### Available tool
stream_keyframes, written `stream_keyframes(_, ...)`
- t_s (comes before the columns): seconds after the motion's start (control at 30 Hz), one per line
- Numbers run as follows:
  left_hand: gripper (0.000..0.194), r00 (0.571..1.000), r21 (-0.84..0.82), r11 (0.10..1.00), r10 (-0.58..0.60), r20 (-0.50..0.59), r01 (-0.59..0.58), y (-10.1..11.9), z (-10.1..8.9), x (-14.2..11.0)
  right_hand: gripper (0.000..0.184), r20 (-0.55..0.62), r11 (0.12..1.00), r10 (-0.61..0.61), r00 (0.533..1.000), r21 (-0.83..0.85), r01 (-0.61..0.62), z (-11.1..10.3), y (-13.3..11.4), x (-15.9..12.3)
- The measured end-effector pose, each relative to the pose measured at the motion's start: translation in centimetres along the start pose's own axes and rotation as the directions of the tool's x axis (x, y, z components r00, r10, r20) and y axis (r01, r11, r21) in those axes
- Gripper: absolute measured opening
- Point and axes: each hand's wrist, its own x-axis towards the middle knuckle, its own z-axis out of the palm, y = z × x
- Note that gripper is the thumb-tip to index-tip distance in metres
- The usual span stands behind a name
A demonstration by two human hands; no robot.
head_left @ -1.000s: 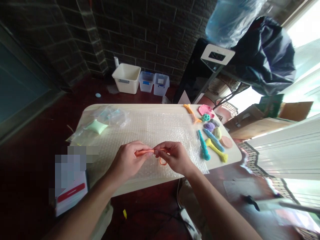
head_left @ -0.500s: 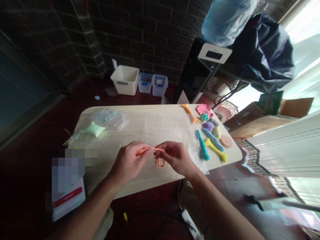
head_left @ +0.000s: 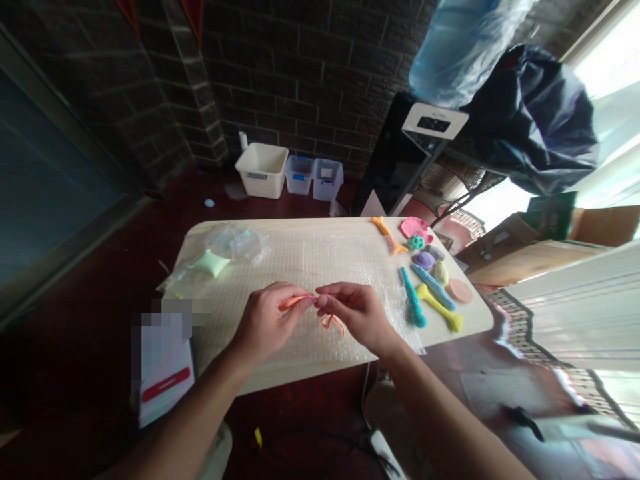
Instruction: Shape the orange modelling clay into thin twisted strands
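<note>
My left hand is closed around a soft piece of orange modelling clay, which peeks out between thumb and forefinger. Fingertip to fingertip with it, my right hand pinches the clay's narrow end; the fingers hide most of that spot. A thin orange strand hangs in a loose curl below my right fingers. Both hands are above a sheet of bubble wrap on the pale table.
Shaped clay pieces lie at the right, among them a teal stick, a yellow bone and a pink piece. A pale green packet and clear plastic bags lie at the left. Bins stand beyond on the floor.
The orange strand has gone from a closed loop to a looser curl with a free end. Less orange shows between the hands. The whole view has shifted slightly.
</note>
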Motion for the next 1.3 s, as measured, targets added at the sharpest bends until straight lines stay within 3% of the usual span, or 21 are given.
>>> stream_keyframes(0.3,0.02,0.995,-0.098,0.992,-0.075,0.069,0.081,0.1,-0.2,-0.6,0.03,0.017,0.998,-0.01,1.0,-0.054,0.011,0.1,0.0,0.0)
stream_keyframes(0.67,0.015,0.998,-0.05,0.997,-0.061,0.028,0.062,-0.7,-0.1,-0.4,0.029,0.063,0.975,-0.018,0.998,-0.22,0.031,-0.2,0.6,0.9)
stream_keyframes(0.77,0.019,0.988,-0.118,0.982,-0.138,0.075,0.146,-1.1,0.1,-0.3,0.03,0.072,0.968,-0.037,0.997,-0.247,0.054,-0.5,0.6,1.2)
stream_keyframes(0.87,0.023,0.966,-0.176,0.962,-0.173,0.193,0.208,-1.6,0.1,-0.2,0.029,0.083,0.969,-0.043,0.996,-0.24,0.061,-0.7,0.7,1.6)
stream_keyframes(0.93,0.027,0.961,-0.164,0.967,-0.153,0.232,0.194,-1.8,0.1,-0.1,0.028,0.083,0.971,-0.031,0.996,-0.235,0.05,-0.9,0.9,1.9)
stream_keyframes(1.0,0.03,0.971,-0.122,0.98,-0.128,0.204,0.155,-1.8,0.0,-0.1,0.028,0.087,0.975,-0.005,0.996,-0.221,0.024,-1.0,1.0,2.2)
stream_keyframes(1.13,0.021,0.991,-0.029,0.997,-0.061,0.118,0.065,-1.3,-0.5,-0.4,0.032,0.131,0.987,0.044,0.99,-0.159,-0.023,-1.0,1.1,2.3)
stream_keyframes(1.3,0.014,0.987,0.085,0.993,0.066,0.145,-0.079,-0.7,-1.4,-1.3,0.026,0.211,0.996,0.055,0.976,-0.084,-0.038,-1.0,0.6,2.3)
